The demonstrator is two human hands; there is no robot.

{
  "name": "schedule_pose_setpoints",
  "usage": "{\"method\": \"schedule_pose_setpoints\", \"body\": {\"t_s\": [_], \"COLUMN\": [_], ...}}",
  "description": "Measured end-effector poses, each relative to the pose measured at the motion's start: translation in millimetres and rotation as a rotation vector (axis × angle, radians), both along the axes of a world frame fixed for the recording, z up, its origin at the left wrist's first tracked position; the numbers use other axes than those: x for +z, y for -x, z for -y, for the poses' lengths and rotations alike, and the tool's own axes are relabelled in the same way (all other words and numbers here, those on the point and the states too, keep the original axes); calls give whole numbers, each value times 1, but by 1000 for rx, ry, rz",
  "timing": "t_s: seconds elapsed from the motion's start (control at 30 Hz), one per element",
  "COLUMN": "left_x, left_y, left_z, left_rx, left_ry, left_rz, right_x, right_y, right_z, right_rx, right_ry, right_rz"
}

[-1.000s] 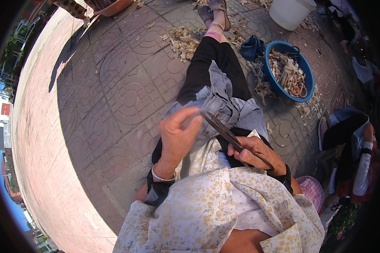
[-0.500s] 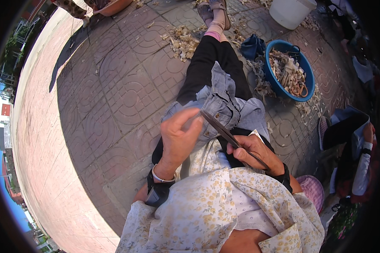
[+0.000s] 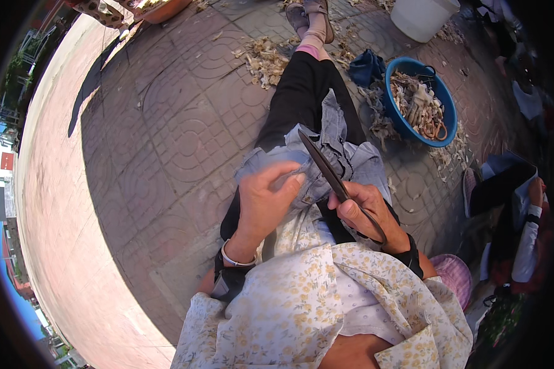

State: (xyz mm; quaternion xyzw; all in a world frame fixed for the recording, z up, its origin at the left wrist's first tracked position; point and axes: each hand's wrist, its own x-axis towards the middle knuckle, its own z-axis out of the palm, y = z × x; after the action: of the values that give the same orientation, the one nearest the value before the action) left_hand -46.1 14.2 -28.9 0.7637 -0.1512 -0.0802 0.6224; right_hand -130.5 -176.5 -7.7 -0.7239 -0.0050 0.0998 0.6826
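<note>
- The scissors [image 3: 327, 169] are in the right hand [image 3: 369, 212], raised over the cloth [image 3: 363, 161] that is spread across the lap.
- Their long axis runs aslant: the tip points forward and to the left, toward the cloth's far edge, and the handle slopes back to the right, toward the right wrist.
- The two blades look laid together, with little or no gap between them.
- The right fingers are curled about the handle, thumb on the near side; part of a handle loop juts out behind the grip.
- The left hand [image 3: 266, 200] is over the left part of the cloth, thumb and forefinger stretched to the right, their tips close together. Blur hides whether they pinch anything small.
- From the left fingertips, the blades lie just to the right, and the tip stands farther forward, beyond them. No contact is clear.
- The left hand is the nearer one to the blades' forward half; the right has the handle end.
- Past the cloth's far right corner, well apart from both hands, the blue basin [image 3: 395, 117] holds pale scraps [image 3: 406, 92]; more lie around its rim.
</note>
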Motion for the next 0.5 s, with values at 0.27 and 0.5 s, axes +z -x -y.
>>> {"method": "schedule_pose_setpoints", "body": {"t_s": [0.27, 0.5], "left_x": [13, 31], "left_y": [-9, -6], "left_z": [-18, -24], "left_rx": [-74, -192], "left_ry": [-38, -254], "left_rz": [78, 192], "right_x": [-7, -11], "right_y": [4, 5], "right_z": [4, 5], "right_rx": [33, 50], "right_ry": [28, 77], "right_rz": [-55, -20]}}
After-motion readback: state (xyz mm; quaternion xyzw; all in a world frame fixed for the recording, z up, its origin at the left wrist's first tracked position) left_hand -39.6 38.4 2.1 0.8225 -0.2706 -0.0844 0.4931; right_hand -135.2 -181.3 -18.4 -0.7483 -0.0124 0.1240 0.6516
